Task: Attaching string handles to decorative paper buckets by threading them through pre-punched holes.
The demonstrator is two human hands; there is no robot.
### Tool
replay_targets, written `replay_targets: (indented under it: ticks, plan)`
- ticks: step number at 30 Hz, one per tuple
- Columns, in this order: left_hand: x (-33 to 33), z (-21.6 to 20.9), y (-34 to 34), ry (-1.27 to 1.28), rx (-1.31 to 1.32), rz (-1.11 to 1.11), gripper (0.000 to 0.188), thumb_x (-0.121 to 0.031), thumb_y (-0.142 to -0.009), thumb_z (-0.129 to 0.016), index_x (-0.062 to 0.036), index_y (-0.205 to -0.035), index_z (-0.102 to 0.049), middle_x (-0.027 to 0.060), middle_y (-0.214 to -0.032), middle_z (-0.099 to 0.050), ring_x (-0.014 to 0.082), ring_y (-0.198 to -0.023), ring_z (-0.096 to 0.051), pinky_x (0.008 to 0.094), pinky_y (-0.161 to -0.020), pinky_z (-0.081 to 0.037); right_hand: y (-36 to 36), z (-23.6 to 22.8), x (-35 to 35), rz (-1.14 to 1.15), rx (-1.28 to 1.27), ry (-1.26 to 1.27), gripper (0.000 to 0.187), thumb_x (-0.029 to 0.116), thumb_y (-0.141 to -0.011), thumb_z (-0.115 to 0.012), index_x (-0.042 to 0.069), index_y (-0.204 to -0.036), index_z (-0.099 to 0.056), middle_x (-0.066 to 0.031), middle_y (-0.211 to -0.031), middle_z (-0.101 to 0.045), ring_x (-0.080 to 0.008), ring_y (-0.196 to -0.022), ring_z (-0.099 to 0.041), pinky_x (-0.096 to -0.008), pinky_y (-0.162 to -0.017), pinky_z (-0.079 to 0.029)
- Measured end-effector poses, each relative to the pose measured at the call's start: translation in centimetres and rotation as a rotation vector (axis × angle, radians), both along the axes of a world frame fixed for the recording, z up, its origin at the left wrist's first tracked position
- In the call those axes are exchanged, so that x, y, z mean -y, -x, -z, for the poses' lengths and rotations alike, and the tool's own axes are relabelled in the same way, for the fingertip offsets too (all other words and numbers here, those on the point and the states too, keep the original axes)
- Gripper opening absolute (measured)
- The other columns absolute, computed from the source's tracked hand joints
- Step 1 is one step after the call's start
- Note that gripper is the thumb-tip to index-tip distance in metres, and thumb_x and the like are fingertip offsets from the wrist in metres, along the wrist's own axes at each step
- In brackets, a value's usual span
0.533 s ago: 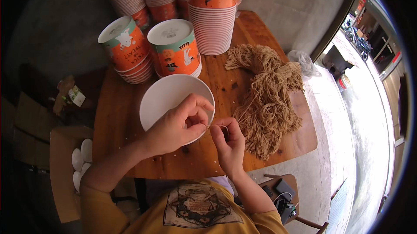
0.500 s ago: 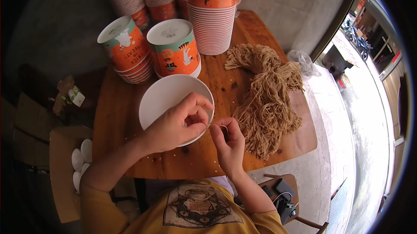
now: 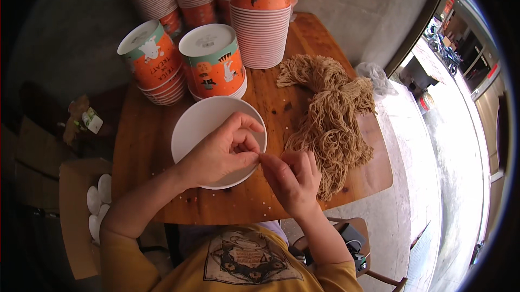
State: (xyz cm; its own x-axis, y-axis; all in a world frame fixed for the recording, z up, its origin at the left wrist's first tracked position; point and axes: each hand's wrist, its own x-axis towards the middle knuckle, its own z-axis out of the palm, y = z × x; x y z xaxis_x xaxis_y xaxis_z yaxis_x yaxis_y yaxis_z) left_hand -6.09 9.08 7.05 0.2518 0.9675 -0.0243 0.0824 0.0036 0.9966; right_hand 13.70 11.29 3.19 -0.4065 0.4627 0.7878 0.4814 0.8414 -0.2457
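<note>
Your wooden table point(image 3: 143, 140) carries the whole arrangement, with you seated at its near edge. Toward the far edge of the surface stands a tall stack of nested paper tubs point(image 3: 259, 37). Along the right edge, loosely heaped, lies a bundle of tan yarn point(image 3: 338, 129). Near the left edge, toward the far corner, two shorter stacks of orange tubs point(image 3: 157, 64) point(image 3: 216, 70) stand bottoms up. In front of them, left of centre and toward the near edge, sits an open white container point(image 3: 189, 129), mouth upward, apparently empty where its interior shows. Your left hand point(image 3: 222, 154) reaches over this container, fingers curled; your right hand point(image 3: 292, 183) lies between it and the yarn. The two thumbs come together at the container's near right rim; whether they pinch anything is too small to tell. The step in hand appears to be fine fingertip work, probably on a single strand. The next move would call for a steady left hand, a light right-hand grip and little pull, so that the container is not nudged. White specks point(image 3: 264, 203) dot the near edge
</note>
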Motion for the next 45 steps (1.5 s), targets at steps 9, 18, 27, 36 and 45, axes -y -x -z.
replay_targets:
  ticks: [9,18,27,36,45]
  plan:
    - [0.6,0.3,-1.1,-0.194,-0.213,-0.075,0.032,0.003,-0.088,-0.058,-0.0038,-0.115,-0.043,0.0002,-0.087,-0.058,0.0064,-0.081,-0.057,0.025,-0.072,-0.048,0.5,-3.1,-1.0,-0.176,0.039,0.598,0.017,0.011,-0.079,-0.07,0.006,-0.095,-0.066,-0.0009,-0.077,-0.051,-0.0156,-0.065,-0.052,-0.0276,-0.055,-0.045]
    - [0.7,-0.1,-0.5,-0.055,-0.138,-0.024,0.031,0.004,-0.088,-0.057,-0.0036,-0.114,-0.042,0.0025,-0.096,-0.054,0.008,-0.092,-0.055,0.0261,-0.083,-0.047,-0.9,-1.4,-0.5,-0.462,-0.583,1.645,0.019,0.021,-0.091,-0.066,0.003,-0.099,-0.065,0.0068,-0.083,-0.058,-0.0006,-0.067,-0.045,-0.0181,-0.06,-0.035]
    - [0.5,-0.3,-0.9,-0.04,-0.105,-0.018,0.03,0.003,-0.089,-0.057,-0.0035,-0.114,-0.044,0.0018,-0.097,-0.054,0.0077,-0.091,-0.055,0.0257,-0.085,-0.047,0.2,-0.2,0.8,-0.216,-0.286,0.644,0.015,0.004,-0.083,-0.073,0.005,-0.095,-0.063,-0.0059,-0.078,-0.058,-0.0131,-0.061,-0.057,-0.0247,-0.051,-0.045]
    - [1.2,0.0,-0.6,-0.162,-0.225,0.001,0.029,0.001,-0.089,-0.059,-0.0028,-0.115,-0.046,0.0007,-0.087,-0.055,0.0076,-0.08,-0.055,0.0265,-0.072,-0.048,1.0,1.0,1.2,-0.21,-0.432,0.725,0.008,0.002,-0.086,-0.07,0.004,-0.091,-0.064,-0.0047,-0.078,-0.058,-0.0119,-0.06,-0.054,-0.0254,-0.055,-0.045]
    - [2.3,-1.8,-1.4,-0.127,-0.513,-0.06,0.021,0.0,-0.09,-0.058,-0.0017,-0.11,-0.051,0.0027,-0.085,-0.057,0.0091,-0.076,-0.057,0.027,-0.07,-0.05,1.2,1.6,1.4,-0.272,-0.495,0.759,0.008,0.001,-0.086,-0.07,0.004,-0.093,-0.066,-0.0032,-0.078,-0.055,-0.0077,-0.061,-0.052,-0.0219,-0.054,-0.042]
